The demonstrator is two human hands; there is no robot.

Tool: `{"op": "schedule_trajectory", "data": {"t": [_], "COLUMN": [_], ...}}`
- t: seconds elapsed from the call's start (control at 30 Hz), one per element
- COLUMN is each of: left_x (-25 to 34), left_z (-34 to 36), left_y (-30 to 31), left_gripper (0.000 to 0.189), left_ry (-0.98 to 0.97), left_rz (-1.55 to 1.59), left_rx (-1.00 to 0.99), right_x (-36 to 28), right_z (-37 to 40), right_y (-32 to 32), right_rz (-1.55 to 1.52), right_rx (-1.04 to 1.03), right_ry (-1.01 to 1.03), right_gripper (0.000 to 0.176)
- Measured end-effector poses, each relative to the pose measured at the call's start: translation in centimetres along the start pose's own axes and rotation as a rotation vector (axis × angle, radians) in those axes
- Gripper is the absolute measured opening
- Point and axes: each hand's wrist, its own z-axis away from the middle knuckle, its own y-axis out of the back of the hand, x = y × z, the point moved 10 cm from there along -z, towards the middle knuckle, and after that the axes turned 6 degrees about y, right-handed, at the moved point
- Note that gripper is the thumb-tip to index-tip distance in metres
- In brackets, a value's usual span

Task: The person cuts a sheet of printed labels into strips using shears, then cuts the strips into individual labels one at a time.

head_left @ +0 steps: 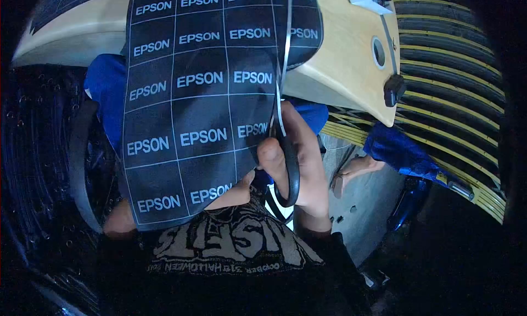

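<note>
A dark sheet printed with rows of white EPSON lettering (200, 107) lies over the wooden machine top and hangs down toward my lap. My right hand (302, 162) is closed around the black handles of a pair of scissors (293, 179). Its long silver blades point away from me, along the sheet's right side. Below the sheet's lower right edge, part of my left hand (235, 195) shows, gripping that edge. Most of its fingers are hidden underneath.
The pale wooden top (335, 52) has a round hole and a black fitting (394, 90) at its right corner. Yellow slats (450, 58) run behind it. Another person's foot (357, 168) rests on the floor at right. Dark bundled material (49, 168) fills the left side.
</note>
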Motion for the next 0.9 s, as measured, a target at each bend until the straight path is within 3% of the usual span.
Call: {"op": "schedule_trajectory", "data": {"t": [0.03,0.2,0.27,0.3,0.37,0.4,0.43,0.5,0.53,0.63,0.67,0.73,0.77,0.87,0.9], "left_x": [1.4,-1.6,0.3,-0.3,3.3,1.5,3.5,2.5,4.2,1.7,1.9,4.6,5.0,3.4,4.5], "left_z": [-2.2,3.2,0.2,3.7,-1.3,-8.1,-19.7,-19.5,-21.3,-20.7,-21.0,-21.1,-21.5,-21.9,-22.2], "left_y": [-1.4,1.1,-0.9,-0.9,-0.4,-0.8,-0.7,1.1,1.9,6.5,6.2,7.6,7.6,7.7,7.7], "left_gripper": [0.033,0.033,0.033,0.033,0.033,0.033,0.033,0.038,0.038,0.03,0.03,0.027,0.027,0.026,0.026], "left_ry": [0.002,0.002,0.002,0.002,0.006,0.004,0.002,0.043,0.149,0.189,0.186,-0.332,-0.338,-0.015,-0.017], "left_rz": [0.0,-0.002,-0.002,-0.002,-0.004,-0.011,-0.019,-0.082,-0.174,0.307,0.3,1.261,1.256,1.215,1.214], "left_rx": [-0.002,-0.008,-0.01,-0.01,-0.012,-0.011,-0.013,0.022,0.006,0.364,0.367,0.465,0.462,0.635,0.634], "right_x": [0.0,-0.1,-0.4,-0.5,-0.5,-0.6,-0.5,-0.8,-0.5,-0.1,-0.4,-1.0,-1.1,-0.3,-0.3], "right_z": [0.0,-0.1,-0.3,-0.3,0.0,0.1,0.1,0.1,0.0,-0.1,-0.2,-0.1,0.1,0.6,0.6], "right_y": [0.1,0.7,0.6,0.6,0.7,0.9,1.1,1.6,1.7,1.9,1.7,2.0,2.1,2.0,2.1], "right_rz": [0.0,0.001,-0.009,-0.021,-0.028,-0.034,-0.037,-0.001,-0.026,0.016,-0.068,-0.006,0.059,0.045,0.036], "right_rx": [-0.001,0.027,0.022,0.017,0.022,0.028,0.029,0.021,0.013,0.002,0.044,0.027,0.013,0.01,0.015], "right_ry": [-0.001,0.059,0.061,0.063,0.053,0.05,0.058,0.136,0.084,0.069,0.103,0.116,0.122,0.049,0.049], "right_gripper": [0.053,0.053,0.054,0.054,0.054,0.054,0.054,0.052,0.05,0.049,0.049,0.05,0.051,0.052,0.052]}}
